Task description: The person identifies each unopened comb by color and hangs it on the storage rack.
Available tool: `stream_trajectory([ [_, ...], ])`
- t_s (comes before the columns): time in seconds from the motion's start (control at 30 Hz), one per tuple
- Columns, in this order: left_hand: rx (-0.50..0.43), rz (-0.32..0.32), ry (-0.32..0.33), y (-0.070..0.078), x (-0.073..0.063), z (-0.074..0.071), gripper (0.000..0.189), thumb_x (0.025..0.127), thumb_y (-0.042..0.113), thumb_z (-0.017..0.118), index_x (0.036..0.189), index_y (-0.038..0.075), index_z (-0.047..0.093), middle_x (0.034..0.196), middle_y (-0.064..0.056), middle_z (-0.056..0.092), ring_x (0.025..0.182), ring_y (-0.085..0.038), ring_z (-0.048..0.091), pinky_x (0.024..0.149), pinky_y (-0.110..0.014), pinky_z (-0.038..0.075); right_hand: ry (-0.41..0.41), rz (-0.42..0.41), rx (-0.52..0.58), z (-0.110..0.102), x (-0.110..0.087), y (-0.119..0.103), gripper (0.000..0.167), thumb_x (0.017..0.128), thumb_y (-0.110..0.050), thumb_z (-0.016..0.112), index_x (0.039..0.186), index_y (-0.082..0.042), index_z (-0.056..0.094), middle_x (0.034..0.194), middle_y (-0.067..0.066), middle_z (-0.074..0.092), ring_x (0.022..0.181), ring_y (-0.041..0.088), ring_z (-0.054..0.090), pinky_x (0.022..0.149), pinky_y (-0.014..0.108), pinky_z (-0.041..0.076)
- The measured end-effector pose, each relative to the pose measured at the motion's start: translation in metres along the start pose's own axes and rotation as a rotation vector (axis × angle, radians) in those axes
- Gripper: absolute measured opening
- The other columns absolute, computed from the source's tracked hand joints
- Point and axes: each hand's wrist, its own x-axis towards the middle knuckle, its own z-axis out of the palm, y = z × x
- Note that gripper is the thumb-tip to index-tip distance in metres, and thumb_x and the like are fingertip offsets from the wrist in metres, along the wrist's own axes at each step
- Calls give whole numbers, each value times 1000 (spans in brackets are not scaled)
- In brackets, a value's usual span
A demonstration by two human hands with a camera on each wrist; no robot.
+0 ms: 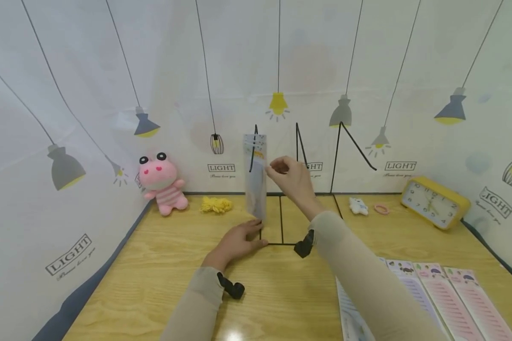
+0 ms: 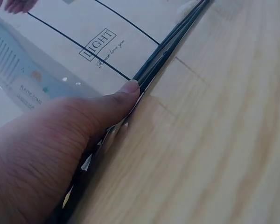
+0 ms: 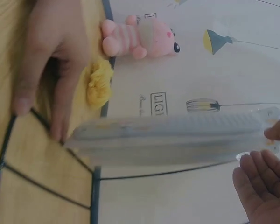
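Note:
A black wire display rack (image 1: pixel 281 220) with upright hooks stands against the back wall. From its left hook hangs a clear packet holding a pale blue plastic comb (image 1: pixel 256 182); the comb's teeth and printed label show in the left wrist view (image 2: pixel 7 60). My right hand (image 1: pixel 292 177) pinches the packet's right edge near its upper part, thumb (image 3: pixel 273 133) over one face and fingertips along the edge. My left hand (image 1: pixel 239 241) rests low at the rack's front left corner. Its fingers lie straight, pressing on the base wires beneath the packet.
A pink plush hippo (image 1: pixel 160 182) and a yellow yarn bundle (image 1: pixel 215 204) sit to the left. On the right are a small white figure (image 1: pixel 358 206), a pink ring (image 1: pixel 381 209) and a yellow alarm clock (image 1: pixel 435 202). Several printed packs (image 1: pixel 441 296) lie at the front right.

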Motion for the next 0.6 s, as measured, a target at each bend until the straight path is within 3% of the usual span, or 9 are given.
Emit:
stream_trajectory([
  [0.13, 15, 9, 8, -1, 1, 0, 70, 94, 59, 61, 151, 20, 49, 159, 3, 38, 146, -24, 34, 118, -47, 31, -58, 41, -25, -18, -28, 18, 31, 93, -45, 69, 103, -16, 74, 98, 0, 74, 90, 18, 70, 81, 41, 58],
  [0.3, 49, 32, 14, 3, -2, 4, 69, 95, 58, 61, 151, 19, 49, 157, 1, 41, 145, -26, 37, 118, -48, 32, -173, 131, 28, -52, -83, 46, 35, 91, -50, 72, 104, -18, 73, 100, -2, 73, 91, 15, 69, 80, 37, 58],
  [0.47, 106, 59, 29, 5, -5, 4, 70, 96, 59, 58, 151, 18, 48, 157, 0, 42, 144, -28, 38, 118, -49, 31, -269, 154, 63, -90, -134, 80, 33, 94, -40, 72, 112, -12, 72, 104, 1, 73, 95, 16, 69, 79, 29, 58],
  [0.6, 126, 48, 50, 2, -5, 1, 72, 96, 61, 58, 153, 19, 46, 158, -2, 41, 145, -28, 37, 118, -49, 31, -290, 90, 103, -106, -155, 115, 30, 96, -23, 72, 119, -3, 67, 110, 10, 72, 98, 20, 69, 81, 26, 59],
])
